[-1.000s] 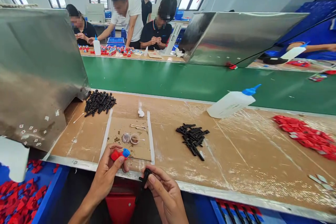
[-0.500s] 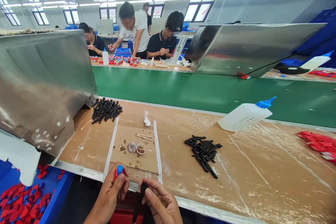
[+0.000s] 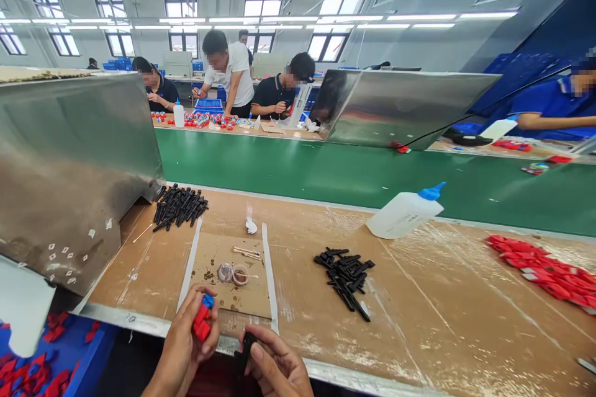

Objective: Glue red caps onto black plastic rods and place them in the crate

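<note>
- The left hand [image 3: 182,342] is closed around a red and blue piece [image 3: 202,324], near the front edge of the cardboard sheet [image 3: 254,305]; the blue part is at the top.
- The right hand [image 3: 282,365] pinches a black part [image 3: 244,350] between thumb and fingers, nearer to the person than the sheet. The lower end of this part is hard to see.
- A blue bin [image 3: 95,356] with red and blue pieces [image 3: 30,375] is at the left of the sheet, lower than the table [image 3: 298,316].
- On the sheet there are two small round dishes [image 3: 240,276], side by side, and some cotton swabs [image 3: 246,252]. One more swab lies across the right dish.
- To the right of the sheet lies a loose pile of black parts [image 3: 345,274]; farther right is a heap of red pieces [image 3: 542,270].
- A crumpled white tissue [image 3: 251,226] is just behind the sheet.
- Behind the sheet, to the left, is a second black pile [image 3: 180,206], beside a metal panel [image 3: 77,167].
- Behind it, to the right, a white bottle [image 3: 401,216] with blue cap leans over.
- Beyond the sheet runs a green surface [image 3: 279,164], and behind this several people [image 3: 237,77] are at another table [image 3: 242,128].
</note>
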`<state>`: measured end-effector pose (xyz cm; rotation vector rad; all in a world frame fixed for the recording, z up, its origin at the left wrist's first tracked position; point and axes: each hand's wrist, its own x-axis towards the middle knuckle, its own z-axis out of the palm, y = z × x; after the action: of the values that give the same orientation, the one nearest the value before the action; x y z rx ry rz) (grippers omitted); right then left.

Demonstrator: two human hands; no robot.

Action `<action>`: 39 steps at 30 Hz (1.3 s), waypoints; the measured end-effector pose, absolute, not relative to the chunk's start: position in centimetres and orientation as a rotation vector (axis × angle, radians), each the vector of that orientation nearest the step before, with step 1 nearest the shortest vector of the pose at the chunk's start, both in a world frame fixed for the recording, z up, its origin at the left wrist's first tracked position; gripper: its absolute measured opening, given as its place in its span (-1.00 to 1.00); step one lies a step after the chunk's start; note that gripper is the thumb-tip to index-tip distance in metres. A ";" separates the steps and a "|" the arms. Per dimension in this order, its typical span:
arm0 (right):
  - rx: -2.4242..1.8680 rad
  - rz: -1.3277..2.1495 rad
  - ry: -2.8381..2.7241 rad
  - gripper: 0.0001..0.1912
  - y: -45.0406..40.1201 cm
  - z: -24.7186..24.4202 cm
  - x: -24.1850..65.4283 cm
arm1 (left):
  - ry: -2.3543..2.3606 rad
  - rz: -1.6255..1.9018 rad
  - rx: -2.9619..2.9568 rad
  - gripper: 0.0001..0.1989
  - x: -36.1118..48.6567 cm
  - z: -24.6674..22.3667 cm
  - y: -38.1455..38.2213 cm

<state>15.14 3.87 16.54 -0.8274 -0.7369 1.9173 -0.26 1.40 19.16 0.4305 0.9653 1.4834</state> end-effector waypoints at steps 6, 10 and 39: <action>-0.828 1.958 -0.781 -0.71 3.8 16.9 15.7 | 0.715 1.444 0.358 -0.58 -0.7 20.3 0.8; -0.842 1.966 -0.764 -0.71 3.5 16.9 15.8 | 0.746 1.443 0.354 -0.63 -0.8 20.6 0.4; -1.058 1.703 -0.960 -0.70 3.2 17.5 15.2 | 0.833 1.562 0.147 -0.81 0.2 19.5 0.2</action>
<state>15.25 3.19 17.53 -1.0578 -0.9597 1.7028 0.16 0.18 19.53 0.1468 0.8328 1.5623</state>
